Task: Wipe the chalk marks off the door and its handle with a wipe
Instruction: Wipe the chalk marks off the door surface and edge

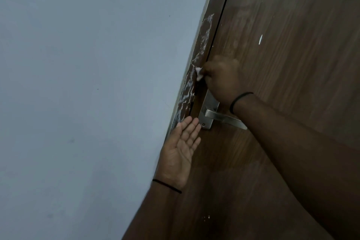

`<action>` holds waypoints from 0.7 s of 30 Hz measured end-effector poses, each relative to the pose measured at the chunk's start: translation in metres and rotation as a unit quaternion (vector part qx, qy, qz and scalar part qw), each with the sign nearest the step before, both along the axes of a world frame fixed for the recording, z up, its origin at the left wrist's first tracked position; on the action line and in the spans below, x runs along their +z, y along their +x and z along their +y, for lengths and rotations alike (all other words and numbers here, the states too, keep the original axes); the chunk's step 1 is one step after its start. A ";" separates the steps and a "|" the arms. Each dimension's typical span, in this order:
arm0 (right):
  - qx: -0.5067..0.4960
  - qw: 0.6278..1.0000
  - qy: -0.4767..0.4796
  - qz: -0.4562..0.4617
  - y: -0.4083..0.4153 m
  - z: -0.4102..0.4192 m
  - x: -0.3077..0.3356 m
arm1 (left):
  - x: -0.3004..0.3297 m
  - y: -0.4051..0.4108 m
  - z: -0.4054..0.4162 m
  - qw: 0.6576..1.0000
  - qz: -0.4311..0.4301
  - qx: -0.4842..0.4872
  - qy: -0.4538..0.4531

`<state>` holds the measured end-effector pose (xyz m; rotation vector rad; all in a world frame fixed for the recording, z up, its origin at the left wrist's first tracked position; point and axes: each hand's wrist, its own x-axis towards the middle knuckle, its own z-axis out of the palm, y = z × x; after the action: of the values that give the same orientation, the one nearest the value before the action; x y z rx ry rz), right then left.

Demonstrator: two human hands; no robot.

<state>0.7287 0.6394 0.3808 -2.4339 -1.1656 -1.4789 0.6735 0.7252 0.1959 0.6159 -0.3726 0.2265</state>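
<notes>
Near the middle of the frame, the right hand (222,79) is pressing a small white wipe (257,74) against the edge of the wooden door (292,64), its fingers (207,70) closed around it, just above the metal handle (224,118). The left hand (180,152) is resting lower down, flat and open, holding nothing. White chalk marks (196,60) are streaking the door frame (218,6). Working so close to the gap, the wipe risks smearing chalk into it or snagging.

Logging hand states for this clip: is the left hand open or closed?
Open. The left hand shows its palm, fingers straight and together, holding nothing, beside the door handle.
</notes>
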 end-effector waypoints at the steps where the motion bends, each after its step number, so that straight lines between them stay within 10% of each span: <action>1: -0.001 1.000 -0.007 0.011 0.000 -0.002 0.004 | 0.002 0.000 0.001 1.000 0.000 0.000 0.002; 7: -0.047 0.982 0.185 -0.017 0.010 -0.016 0.077 | 0.031 0.002 0.005 1.000 -0.029 -0.001 -0.006; 14: -0.012 0.999 0.013 0.039 -0.007 -0.025 0.002 | 0.052 0.000 0.006 0.999 -0.031 0.016 0.000; 21: -0.065 0.985 0.123 0.102 -0.005 -0.032 0.022 | -0.010 -0.024 0.006 0.993 0.031 0.103 0.046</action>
<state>0.7242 0.6076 0.4029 -2.4562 -0.7496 -1.2769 0.6493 0.7311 0.1855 0.7505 -0.2596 0.3879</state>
